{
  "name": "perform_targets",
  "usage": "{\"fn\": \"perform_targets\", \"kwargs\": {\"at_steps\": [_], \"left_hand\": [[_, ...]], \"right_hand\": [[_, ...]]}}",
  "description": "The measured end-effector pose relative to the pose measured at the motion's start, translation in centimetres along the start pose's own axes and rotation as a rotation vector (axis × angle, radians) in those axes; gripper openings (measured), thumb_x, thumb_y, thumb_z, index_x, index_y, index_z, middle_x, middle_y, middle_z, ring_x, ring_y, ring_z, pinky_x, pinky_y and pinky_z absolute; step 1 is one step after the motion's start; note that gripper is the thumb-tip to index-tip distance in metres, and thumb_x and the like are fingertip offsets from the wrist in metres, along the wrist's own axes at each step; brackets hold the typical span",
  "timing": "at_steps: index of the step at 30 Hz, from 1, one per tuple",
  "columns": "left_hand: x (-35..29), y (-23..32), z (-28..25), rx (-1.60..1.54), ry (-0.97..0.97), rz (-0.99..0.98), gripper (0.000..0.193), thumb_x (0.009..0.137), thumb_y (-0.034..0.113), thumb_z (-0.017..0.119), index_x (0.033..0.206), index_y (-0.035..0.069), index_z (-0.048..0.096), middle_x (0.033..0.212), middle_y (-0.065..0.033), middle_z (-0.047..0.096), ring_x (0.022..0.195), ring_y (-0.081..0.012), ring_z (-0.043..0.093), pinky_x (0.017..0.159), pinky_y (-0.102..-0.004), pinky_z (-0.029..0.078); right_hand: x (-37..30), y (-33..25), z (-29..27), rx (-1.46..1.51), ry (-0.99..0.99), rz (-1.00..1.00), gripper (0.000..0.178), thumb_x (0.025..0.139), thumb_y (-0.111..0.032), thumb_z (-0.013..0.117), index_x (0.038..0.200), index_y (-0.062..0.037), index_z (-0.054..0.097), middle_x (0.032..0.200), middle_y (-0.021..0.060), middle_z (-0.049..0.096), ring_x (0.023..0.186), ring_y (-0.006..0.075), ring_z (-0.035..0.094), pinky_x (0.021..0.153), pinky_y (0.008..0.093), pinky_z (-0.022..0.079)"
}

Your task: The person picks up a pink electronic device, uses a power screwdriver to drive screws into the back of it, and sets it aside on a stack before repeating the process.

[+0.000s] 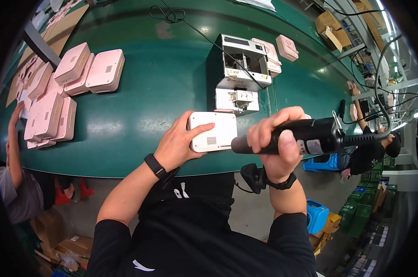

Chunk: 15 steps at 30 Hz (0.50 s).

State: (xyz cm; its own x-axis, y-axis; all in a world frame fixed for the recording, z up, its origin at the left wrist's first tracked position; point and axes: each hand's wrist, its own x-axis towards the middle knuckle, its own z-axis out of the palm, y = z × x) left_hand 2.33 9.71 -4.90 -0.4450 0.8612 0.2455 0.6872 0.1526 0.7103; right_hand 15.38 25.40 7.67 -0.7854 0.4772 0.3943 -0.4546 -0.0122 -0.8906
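My left hand (174, 141) grips the left side of a pale pink plastic housing (223, 123), with the index finger lying across its top face. The housing rests on the table, showing a vent grille and small corner holes. In my right hand (278, 143) is a black electric screwdriver (317, 134), held almost level with the fingers wrapped round its body. Its thin bit points left and reaches over the housing's near right corner; whether it sits in a screw, I cannot tell. Just beyond the housing stands a black and silver screw feeder (239, 78).
Several pink housings (105, 69) are stacked on the green table (163, 92) at the left. Two more pink units (287, 47) sit behind the feeder. A cable (197, 30) hangs across the feeder. Another person's arm (15, 138) reaches in at far left; a co-worker (370, 152) is at right.
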Motion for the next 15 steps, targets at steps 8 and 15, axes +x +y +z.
{"fn": "perform_targets", "kwargs": {"at_steps": [8,15], "left_hand": [[0.0,0.0,0.1,-0.006,0.018,0.015,0.076,0.060,0.018,0.089,0.129,0.030,0.061,0.132,-0.0163,0.046,0.116,-0.0364,0.055,0.093,-0.0420,0.052],[0.1,0.1,0.2,-0.001,0.027,0.016,0.075,0.060,0.018,0.089,0.129,0.030,0.061,0.132,-0.0166,0.046,0.115,-0.0366,0.056,0.093,-0.0420,0.052]], "right_hand": [[-1.2,1.1,0.4,-0.022,-0.022,0.011,0.034,0.092,-0.031,0.062,0.104,-0.0069,0.041,0.068,0.0073,0.051,0.053,0.0163,0.048,0.053,0.0342,0.044],[-1.5,1.6,0.5,-0.047,-0.002,0.052,0.034,0.091,-0.030,0.062,0.103,-0.0074,0.041,0.068,0.0073,0.051,0.054,0.0165,0.048,0.053,0.0340,0.044]]}}
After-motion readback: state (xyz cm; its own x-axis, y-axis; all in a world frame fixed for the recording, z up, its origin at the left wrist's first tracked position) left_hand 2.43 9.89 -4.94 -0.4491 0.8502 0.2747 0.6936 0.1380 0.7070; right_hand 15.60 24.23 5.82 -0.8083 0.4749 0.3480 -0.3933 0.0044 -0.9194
